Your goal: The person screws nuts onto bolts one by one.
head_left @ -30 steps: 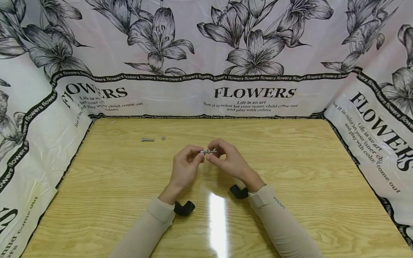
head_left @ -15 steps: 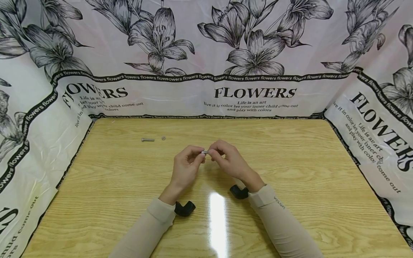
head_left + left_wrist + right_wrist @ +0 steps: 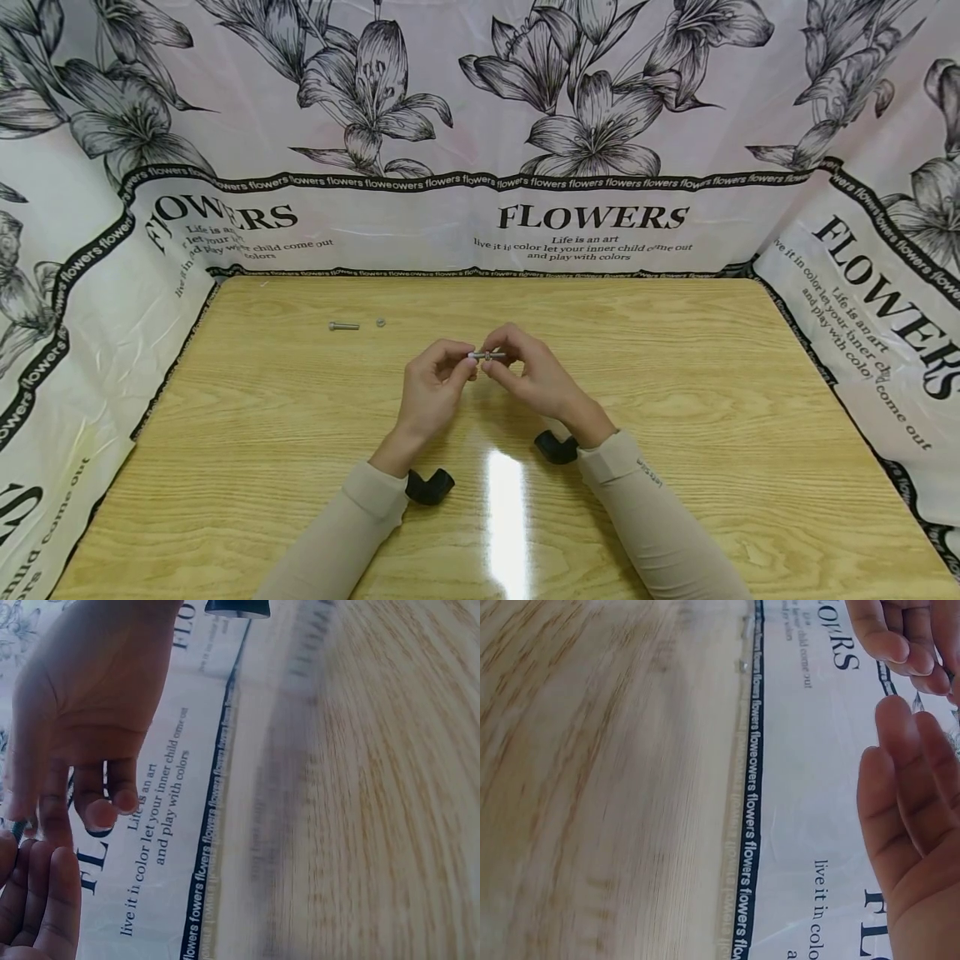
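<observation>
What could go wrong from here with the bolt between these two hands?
The left hand pinches the bolt by one end above the table, so it may slip and drop. The nut on it might bind if the right hand turns it crooked. The loose nut looks tiny and could get brushed away.

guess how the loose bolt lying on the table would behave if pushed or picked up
The loose bolt looks like grey metal, so it is probably stiff and heavy for its size. Its wider head at one end would likely make it roll in a curve when pushed. Being slim, it may be fiddly to pinch.
</observation>
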Demonstrator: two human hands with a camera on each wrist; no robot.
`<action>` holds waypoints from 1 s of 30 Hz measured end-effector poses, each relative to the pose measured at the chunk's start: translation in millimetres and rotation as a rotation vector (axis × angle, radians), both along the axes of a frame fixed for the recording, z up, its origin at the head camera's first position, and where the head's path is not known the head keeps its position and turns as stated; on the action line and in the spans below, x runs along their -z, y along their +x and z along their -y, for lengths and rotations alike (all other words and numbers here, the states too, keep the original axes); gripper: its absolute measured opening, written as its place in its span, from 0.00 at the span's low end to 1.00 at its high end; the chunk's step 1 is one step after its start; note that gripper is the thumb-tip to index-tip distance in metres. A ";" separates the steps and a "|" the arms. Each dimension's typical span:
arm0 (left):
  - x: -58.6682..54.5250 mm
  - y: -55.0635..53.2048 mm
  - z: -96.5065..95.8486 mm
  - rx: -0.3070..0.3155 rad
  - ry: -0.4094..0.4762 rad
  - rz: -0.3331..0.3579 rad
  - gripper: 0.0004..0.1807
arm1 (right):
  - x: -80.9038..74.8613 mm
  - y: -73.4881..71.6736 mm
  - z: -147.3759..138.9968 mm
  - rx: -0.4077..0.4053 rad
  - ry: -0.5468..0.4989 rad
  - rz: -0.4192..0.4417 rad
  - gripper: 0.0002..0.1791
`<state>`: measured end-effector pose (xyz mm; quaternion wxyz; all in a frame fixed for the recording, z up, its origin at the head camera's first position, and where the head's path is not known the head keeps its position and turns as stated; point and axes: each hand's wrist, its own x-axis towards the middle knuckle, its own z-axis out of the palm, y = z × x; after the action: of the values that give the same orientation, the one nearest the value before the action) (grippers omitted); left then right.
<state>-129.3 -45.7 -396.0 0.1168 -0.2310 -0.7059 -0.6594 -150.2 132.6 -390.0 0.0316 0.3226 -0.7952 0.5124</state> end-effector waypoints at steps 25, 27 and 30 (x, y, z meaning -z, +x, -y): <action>-2.2 0.9 -0.1 -0.012 -0.009 0.007 0.06 | 26.4 -16.0 -6.2 0.035 0.055 -0.046 0.06; -2.3 1.1 -0.1 -0.010 -0.009 0.006 0.06 | 25.5 -15.8 -6.3 0.047 0.072 -0.040 0.09; -1.3 0.7 -0.2 -0.006 -0.006 0.005 0.06 | 25.0 -14.7 -6.5 0.063 0.083 -0.005 0.07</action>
<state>-128.6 -45.6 -394.7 0.1164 -0.2276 -0.7089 -0.6573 -164.9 139.1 -415.0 0.0363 0.2995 -0.8255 0.4771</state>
